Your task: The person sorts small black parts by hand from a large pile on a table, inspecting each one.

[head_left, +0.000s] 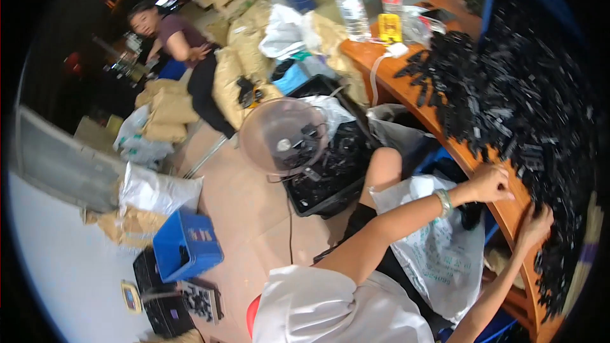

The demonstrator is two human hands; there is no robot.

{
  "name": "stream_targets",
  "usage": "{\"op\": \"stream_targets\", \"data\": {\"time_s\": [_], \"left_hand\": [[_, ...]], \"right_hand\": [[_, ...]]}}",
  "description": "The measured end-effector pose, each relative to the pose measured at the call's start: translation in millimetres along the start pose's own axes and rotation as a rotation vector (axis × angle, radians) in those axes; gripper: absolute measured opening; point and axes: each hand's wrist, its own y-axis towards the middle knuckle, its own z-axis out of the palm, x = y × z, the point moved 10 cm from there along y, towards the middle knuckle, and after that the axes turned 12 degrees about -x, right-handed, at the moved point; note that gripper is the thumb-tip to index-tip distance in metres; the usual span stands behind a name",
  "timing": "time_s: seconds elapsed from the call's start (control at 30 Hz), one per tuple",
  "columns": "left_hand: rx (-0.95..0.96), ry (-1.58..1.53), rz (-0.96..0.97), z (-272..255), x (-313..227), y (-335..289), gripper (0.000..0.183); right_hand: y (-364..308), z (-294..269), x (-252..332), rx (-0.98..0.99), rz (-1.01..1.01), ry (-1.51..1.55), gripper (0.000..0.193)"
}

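Observation:
A large heap of small black plastic pieces covers the orange-brown wooden table on my right. My left hand, with a bracelet at the wrist, is over the table's near edge, its fingers curled together. What it holds, if anything, is too small to make out. My right hand is at the heap's near edge, fingers bent in against a black piece. A white woven sack with green print lies over my lap, its mouth below my left hand, with black pieces showing beside it.
A pinkish translucent basin sits on a black crate of black parts. Two plastic bottles and a white charger stand on the table's far end. A blue bin is at left. Another person leans by brown sacks.

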Motion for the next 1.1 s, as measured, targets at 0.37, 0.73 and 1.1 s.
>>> {"op": "stream_targets", "data": {"time_s": [0.37, 0.73, 1.1], "left_hand": [[0.054, 0.016, 0.001, -13.1, -7.8, 9.6, 0.035], [0.064, 0.051, -0.009, -7.0, -2.7, 7.2, 0.030], [0.044, 0.076, 0.017, -7.5, -5.6, 8.6, 0.031]], "right_hand": [[5.2, -16.4, 33.8, -0.029, 0.065, 0.053, 0.020], [4.3, -18.9, 34.5, -0.022, 0.055, 0.069, 0.022], [3.8, -18.4, 32.8, -0.034, 0.082, 0.063, 0.023]]}}
